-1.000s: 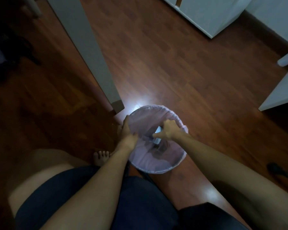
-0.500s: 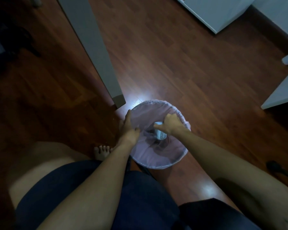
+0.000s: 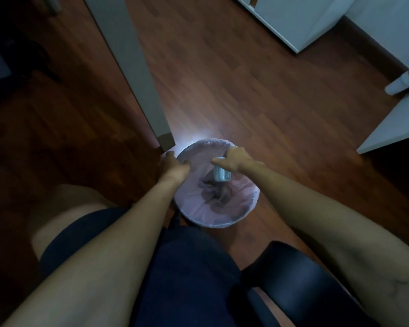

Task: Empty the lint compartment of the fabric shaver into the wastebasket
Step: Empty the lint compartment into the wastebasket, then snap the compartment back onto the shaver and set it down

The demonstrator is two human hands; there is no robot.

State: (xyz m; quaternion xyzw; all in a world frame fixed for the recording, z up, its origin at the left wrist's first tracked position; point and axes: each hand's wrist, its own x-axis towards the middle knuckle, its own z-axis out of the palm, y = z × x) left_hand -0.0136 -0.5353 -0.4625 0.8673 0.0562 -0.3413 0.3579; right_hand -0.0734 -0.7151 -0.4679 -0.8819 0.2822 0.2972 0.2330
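A round wastebasket (image 3: 232, 218) lined with a pale pink bag stands on the wooden floor in front of my knees. My right hand (image 3: 234, 161) is over its opening and holds a small light blue lint compartment (image 3: 220, 173) that points down into the bag. Dark lint and scraps lie at the bottom of the bag. My left hand (image 3: 174, 167) grips the basket's left rim. The rest of the fabric shaver is not in view.
A grey table leg (image 3: 151, 109) stands just left of the basket. A black chair seat (image 3: 300, 279) is under me at lower right. White furniture (image 3: 293, 22) stands at the far right, with a white table edge (image 3: 392, 131) nearer and a lint roller (image 3: 404, 82) on it.
My right hand has lifted a little and moved toward the far rim, so more of the blue compartment shows. My left hand has stayed on the rim.
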